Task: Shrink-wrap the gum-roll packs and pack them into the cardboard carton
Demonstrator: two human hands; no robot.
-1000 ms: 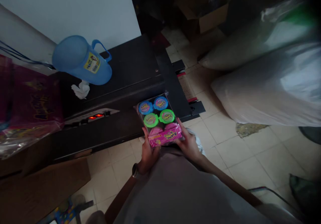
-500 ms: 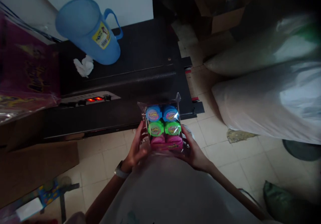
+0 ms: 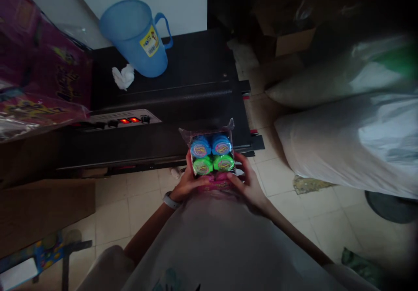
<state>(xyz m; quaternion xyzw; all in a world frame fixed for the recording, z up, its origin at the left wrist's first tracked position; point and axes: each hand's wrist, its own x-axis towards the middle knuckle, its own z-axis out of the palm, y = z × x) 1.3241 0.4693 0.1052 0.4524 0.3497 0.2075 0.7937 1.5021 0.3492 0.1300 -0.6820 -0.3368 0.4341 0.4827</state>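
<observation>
At the frame's centre, the left hand (image 3: 187,182) and right hand (image 3: 247,184) clasp the clear-wrapped pack of bubble-tape tubs (image 3: 212,156) by its lower sides, closed around it, labels facing up for viewing.

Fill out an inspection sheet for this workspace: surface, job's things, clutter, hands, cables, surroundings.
Surface: black machine top with a control strip showing two red lights; pale tiled floor below.
Job's things: clear-wrapped pack of candy tubs, with blue, green and pink tubs in rows, held upright in front of the machine.
Clutter: blue plastic jug and a crumpled white tissue on the machine top.
Hands: left hand and right hand grip the pack's lower sides; a watch on the left wrist.
Cables: nothing seen.
Surroundings: purple printed packaging at left, cardboard on the floor, large pale sacks at right, a white wall behind.
</observation>
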